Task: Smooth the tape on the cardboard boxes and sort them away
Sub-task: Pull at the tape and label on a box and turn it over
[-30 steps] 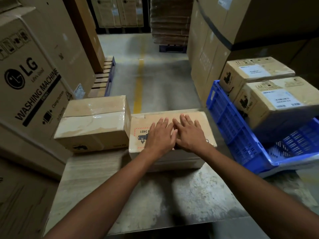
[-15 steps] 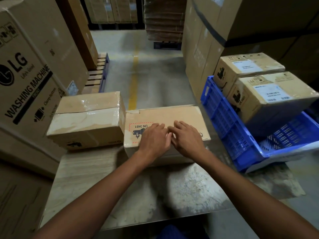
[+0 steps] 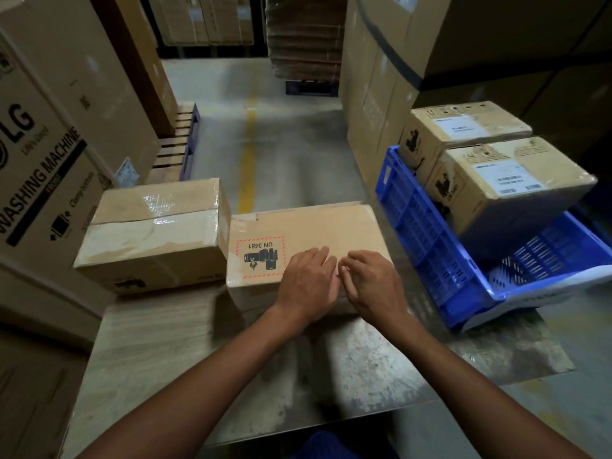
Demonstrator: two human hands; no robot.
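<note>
A flat cardboard box (image 3: 318, 230) with a red-bordered UN 3481 label lies in the middle of the metal table (image 3: 172, 352). My left hand (image 3: 306, 283) and my right hand (image 3: 372, 286) rest side by side on the box's near edge, fingers curled down onto its top and holding nothing. To its left, touching it, sits a second cardboard box (image 3: 155, 233) with glossy clear tape across its top. Two labelled cardboard boxes (image 3: 510, 180) lie in a blue plastic crate (image 3: 427, 233) at the right.
Big washing-machine cartons (image 3: 49, 154) stand on the left, with tall stacked cartons (image 3: 390, 77) behind the crate. A wooden pallet (image 3: 178, 144) lies on the concrete floor, where a yellow line (image 3: 248, 150) runs up the aisle.
Both hands have slid back across the box top from its middle toward its near edge, with the fingers curling from flat. The camera view shifted slightly.
</note>
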